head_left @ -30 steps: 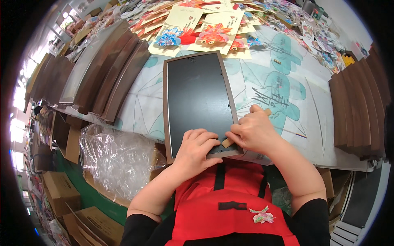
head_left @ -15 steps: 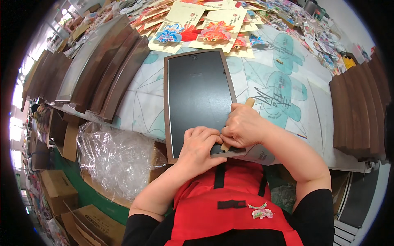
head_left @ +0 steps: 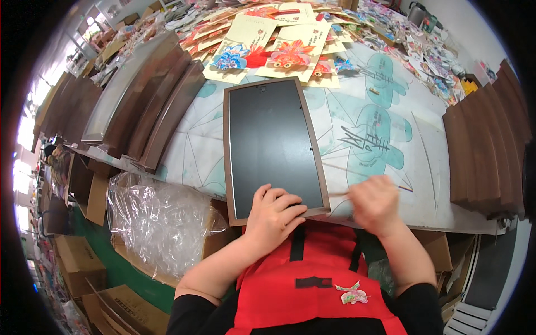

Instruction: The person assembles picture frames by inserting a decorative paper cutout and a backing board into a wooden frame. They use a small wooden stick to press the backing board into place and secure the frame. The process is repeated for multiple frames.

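A picture frame (head_left: 326,167) with a brown border lies face down at the table's front edge. Its black backing board (head_left: 273,139) faces up, with small dark tabs along the border. My left hand (head_left: 273,215) rests on the board's near end, fingers stretched out and holding nothing. Just off the frame's near right corner, my right hand (head_left: 375,204) is a fist, smeared by motion. From it a thin tan stick-like tool (head_left: 339,194) points toward the frame; the rest is hidden in the fist.
Brown frames stand in rows at left (head_left: 159,120) and right (head_left: 474,156). Cream cards (head_left: 290,47) with colourful fish figures lie at the back on the patterned table cover (head_left: 413,139). Below left, clear plastic wrap (head_left: 159,223) fills a carton, beside more cardboard boxes (head_left: 128,307).
My right hand has lifted off the frame's near end and moved right with the stick-like tool. My left hand stays on the board, its fingers now flatter.
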Demonstrator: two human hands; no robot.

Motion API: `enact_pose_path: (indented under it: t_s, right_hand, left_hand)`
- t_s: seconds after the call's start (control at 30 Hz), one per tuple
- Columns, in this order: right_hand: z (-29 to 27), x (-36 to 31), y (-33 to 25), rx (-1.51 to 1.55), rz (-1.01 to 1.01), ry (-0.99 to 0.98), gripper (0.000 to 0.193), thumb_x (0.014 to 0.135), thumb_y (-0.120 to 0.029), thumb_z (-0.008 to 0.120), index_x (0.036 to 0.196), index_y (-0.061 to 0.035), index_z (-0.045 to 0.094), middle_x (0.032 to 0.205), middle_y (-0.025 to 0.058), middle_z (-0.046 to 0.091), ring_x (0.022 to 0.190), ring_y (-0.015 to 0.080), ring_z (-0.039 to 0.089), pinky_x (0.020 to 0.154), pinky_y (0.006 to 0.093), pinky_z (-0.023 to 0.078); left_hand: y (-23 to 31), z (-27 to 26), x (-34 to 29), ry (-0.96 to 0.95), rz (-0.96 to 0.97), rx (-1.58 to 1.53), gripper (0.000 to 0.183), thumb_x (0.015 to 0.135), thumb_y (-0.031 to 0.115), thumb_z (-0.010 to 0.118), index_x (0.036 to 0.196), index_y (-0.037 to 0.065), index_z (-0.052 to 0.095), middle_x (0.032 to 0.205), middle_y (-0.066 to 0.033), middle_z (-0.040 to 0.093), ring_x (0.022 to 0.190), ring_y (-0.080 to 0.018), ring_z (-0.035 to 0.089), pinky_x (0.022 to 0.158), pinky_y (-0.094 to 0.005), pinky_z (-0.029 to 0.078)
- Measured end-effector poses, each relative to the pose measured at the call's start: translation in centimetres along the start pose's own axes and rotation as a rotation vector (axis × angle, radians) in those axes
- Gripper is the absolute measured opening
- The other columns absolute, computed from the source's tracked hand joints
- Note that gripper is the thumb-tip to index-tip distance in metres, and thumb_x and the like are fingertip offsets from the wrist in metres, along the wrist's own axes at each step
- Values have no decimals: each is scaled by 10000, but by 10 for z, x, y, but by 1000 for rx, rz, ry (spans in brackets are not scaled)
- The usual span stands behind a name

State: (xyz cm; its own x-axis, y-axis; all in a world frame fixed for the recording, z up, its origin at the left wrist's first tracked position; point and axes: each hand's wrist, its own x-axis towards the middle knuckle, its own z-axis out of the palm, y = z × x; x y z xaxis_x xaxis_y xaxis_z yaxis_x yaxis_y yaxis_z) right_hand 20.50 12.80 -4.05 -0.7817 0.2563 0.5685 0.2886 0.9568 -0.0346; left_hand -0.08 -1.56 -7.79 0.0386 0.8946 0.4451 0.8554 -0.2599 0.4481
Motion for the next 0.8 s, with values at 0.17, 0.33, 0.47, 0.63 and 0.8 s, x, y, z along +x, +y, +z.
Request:
enact_pose_path:
  t_s: [0.17, 0.33, 0.47, 0.63, 0.8]
  right_hand:
    - [-10, -95, 76, -243, 655, 14, 85, 836, -112, 589, 787, -45, 569, 708, 80, 567, 680, 317, 544, 631, 407, 415]
    - [-12, -103, 91, -300, 600, 138, 106, 845, -92, 582, 928, -38, 619, 767, 114, 606, 705, 308, 573, 664, 402, 455]
    - [22, -43, 47, 412, 869, 63, 295, 833, -172, 641, 1076, -9, 604, 783, 141, 639, 640, 302, 601, 605, 372, 482]
    - [37, 14, 11, 337, 810, -178, 353, 838, -311, 639, 1015, -5, 626, 618, 153, 609, 612, 336, 616, 577, 413, 477]
    - [62, 13, 11, 209, 695, -131, 253, 848, -252, 607, 788, -7, 581, 577, 198, 579, 563, 396, 586, 530, 474, 455]
  left_hand:
    - [9, 7, 2, 61, 68, -16, 221, 675, 96, 741, 874, 63, 648, 900, -32, 619, 903, -229, 565, 898, -459, 410]
    - [29, 23, 7, 17, 89, -147, 248, 680, 69, 735, 900, 40, 625, 940, -69, 602, 899, -259, 560, 877, -422, 430]
    - [33, 17, 16, -104, 82, -451, 257, 735, 61, 704, 975, 22, 619, 1016, -111, 601, 955, -317, 554, 867, -420, 445]
    - [-9, -21, 4, 378, -425, 163, 424, 735, 79, 709, 1117, -24, 558, 961, -147, 565, 862, -249, 550, 751, -347, 458]
    - [-29, -15, -23, 137, -836, -282, 377, 789, 133, 678, 1078, -59, 529, 701, -139, 571, 639, -264, 576, 591, -369, 462]
